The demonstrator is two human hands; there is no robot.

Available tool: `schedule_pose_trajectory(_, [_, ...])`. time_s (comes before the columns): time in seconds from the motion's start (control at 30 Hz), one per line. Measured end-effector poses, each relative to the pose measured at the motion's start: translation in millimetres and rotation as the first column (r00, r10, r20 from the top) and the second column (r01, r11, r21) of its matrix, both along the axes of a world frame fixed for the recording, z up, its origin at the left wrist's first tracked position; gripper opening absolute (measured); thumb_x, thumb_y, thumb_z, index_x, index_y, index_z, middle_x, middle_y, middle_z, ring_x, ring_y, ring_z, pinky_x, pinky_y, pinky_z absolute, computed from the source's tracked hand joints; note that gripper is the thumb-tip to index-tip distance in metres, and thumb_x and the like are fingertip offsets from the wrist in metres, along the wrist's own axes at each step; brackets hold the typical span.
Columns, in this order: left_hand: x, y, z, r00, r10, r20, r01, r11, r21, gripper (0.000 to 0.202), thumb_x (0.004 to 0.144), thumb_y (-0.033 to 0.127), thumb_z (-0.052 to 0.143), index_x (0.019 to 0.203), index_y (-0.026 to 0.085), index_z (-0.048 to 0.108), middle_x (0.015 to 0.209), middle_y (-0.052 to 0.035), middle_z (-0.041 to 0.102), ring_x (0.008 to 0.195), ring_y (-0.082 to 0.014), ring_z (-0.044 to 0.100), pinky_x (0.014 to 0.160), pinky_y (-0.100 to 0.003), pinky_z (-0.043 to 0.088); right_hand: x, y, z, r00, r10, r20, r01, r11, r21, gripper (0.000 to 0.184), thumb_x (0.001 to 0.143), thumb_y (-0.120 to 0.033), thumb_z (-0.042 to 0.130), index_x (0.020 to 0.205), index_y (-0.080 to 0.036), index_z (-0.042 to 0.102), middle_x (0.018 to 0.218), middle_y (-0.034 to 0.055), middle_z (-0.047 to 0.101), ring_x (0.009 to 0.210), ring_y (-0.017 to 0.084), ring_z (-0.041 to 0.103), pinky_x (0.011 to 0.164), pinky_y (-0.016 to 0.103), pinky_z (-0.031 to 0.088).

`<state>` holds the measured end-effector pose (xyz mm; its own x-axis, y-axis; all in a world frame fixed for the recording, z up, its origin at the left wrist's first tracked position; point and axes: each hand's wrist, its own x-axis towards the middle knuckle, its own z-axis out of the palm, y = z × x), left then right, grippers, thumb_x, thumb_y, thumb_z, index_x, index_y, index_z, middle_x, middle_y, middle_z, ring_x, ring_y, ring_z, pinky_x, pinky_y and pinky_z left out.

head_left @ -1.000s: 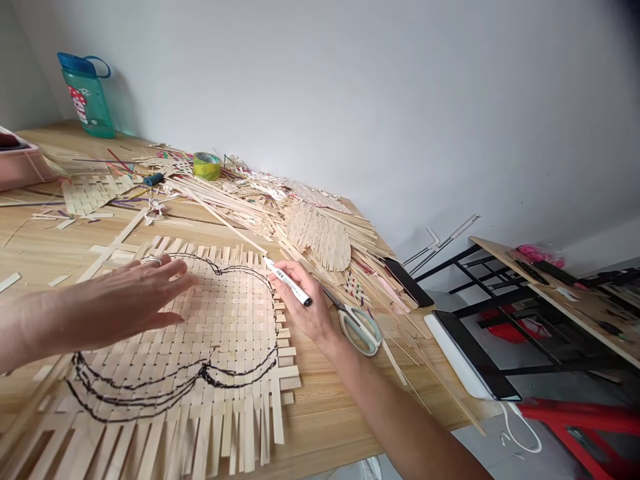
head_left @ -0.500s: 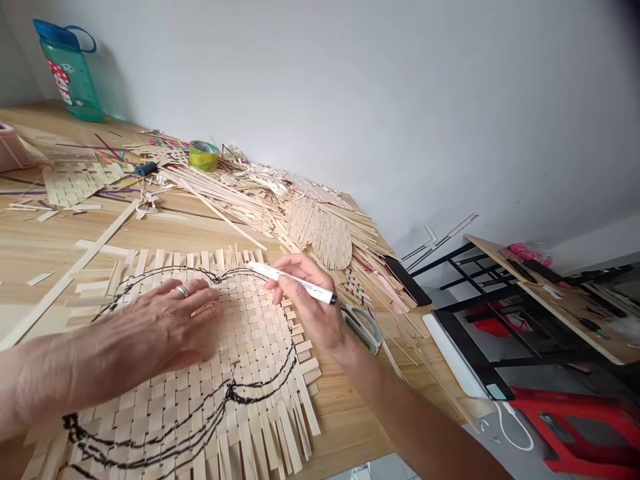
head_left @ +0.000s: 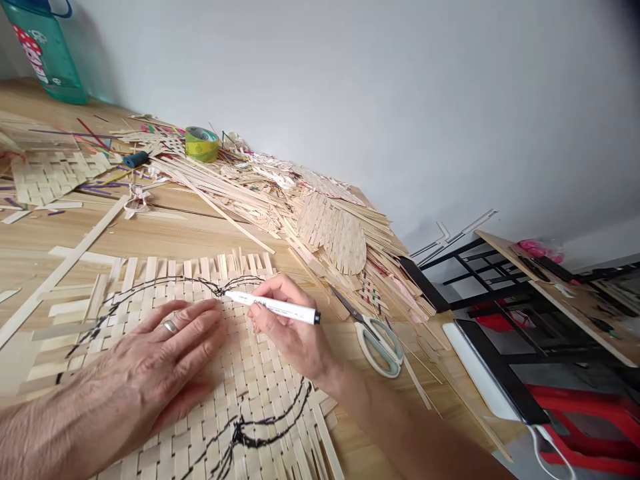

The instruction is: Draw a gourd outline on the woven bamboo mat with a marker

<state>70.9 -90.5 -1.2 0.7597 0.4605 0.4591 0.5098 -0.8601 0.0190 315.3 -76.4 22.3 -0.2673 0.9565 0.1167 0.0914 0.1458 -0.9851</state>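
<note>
Resting the left hand palm-down, fingers nearly together, on the woven sheet, flat on the table in front. Pinching the white marker in the right hand, nib at the upper black outline; not confirming contact. Judging marking well advanced: showing a lower outline drawn likewise, leaving stretches under both hands unverified and protruding strip ends uncut.
</note>
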Motion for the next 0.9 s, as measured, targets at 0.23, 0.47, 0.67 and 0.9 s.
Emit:
schedule_pose_trajectory(0.23, [2.4, -0.4, 6.8, 1.000, 0.009, 0.009, -0.009, 1.000, 0.021, 0.038, 0.109, 0.034, 0.043, 0.135, 0.017, 0.065, 0.135, -0.0051, 0.069, 0.133, -0.0256, 0.057, 0.115, -0.043, 0.039, 2.5, -0.3, -1.6, 0.995, 0.000, 0.097, -0.003, 0.999, 0.034, 0.012, 0.096, -0.033, 0.064, 0.096, -0.023, 0.058, 0.072, -0.0044, 0.056, 0.057, 0.015, 0.052, 0.052, 0.029, 0.041])
schedule_pose_trajectory(0.47, [5.1, -0.5, 2.2, 0.999, 0.026, 0.047, -0.026, 1.000, 0.000, 0.039, 0.110, 0.039, 0.042, 0.132, 0.019, 0.067, 0.134, -0.0026, 0.070, 0.134, -0.0235, 0.057, 0.117, -0.043, 0.036, 1.1, -3.3, -0.8, 0.994, -0.014, 0.112, 0.004, 0.996, 0.089, 0.014, 0.087, -0.017, 0.066, 0.090, -0.024, 0.055, 0.069, -0.0083, 0.051, 0.051, 0.010, 0.045, 0.047, 0.025, 0.036])
schedule_pose_trajectory(0.67, [-1.5, 1.5, 2.2, 0.996, -0.008, -0.090, 0.009, 1.000, 0.017, 0.043, 0.103, 0.036, 0.054, 0.141, 0.016, 0.061, 0.145, -0.0061, 0.063, 0.140, -0.0286, 0.051, 0.119, -0.048, 0.032, 0.9, -4.4, 2.3, 0.994, -0.011, 0.111, 0.002, 0.997, 0.079, 0.014, 0.089, -0.017, 0.066, 0.092, -0.025, 0.055, 0.072, -0.0070, 0.052, 0.052, 0.011, 0.047, 0.048, 0.026, 0.039])
schedule_pose_trajectory(0.9, [-0.2, 0.6, 3.4, 0.998, -0.006, -0.058, 0.007, 1.000, 0.003, 0.039, 0.107, 0.035, 0.049, 0.138, 0.016, 0.062, 0.141, -0.0072, 0.065, 0.136, -0.0293, 0.055, 0.117, -0.047, 0.036, 1.2, -4.7, -1.2, 0.994, -0.017, 0.111, 0.007, 0.996, 0.089, 0.013, 0.092, -0.021, 0.065, 0.093, -0.026, 0.053, 0.068, -0.0075, 0.051, 0.051, 0.012, 0.047, 0.047, 0.027, 0.038])
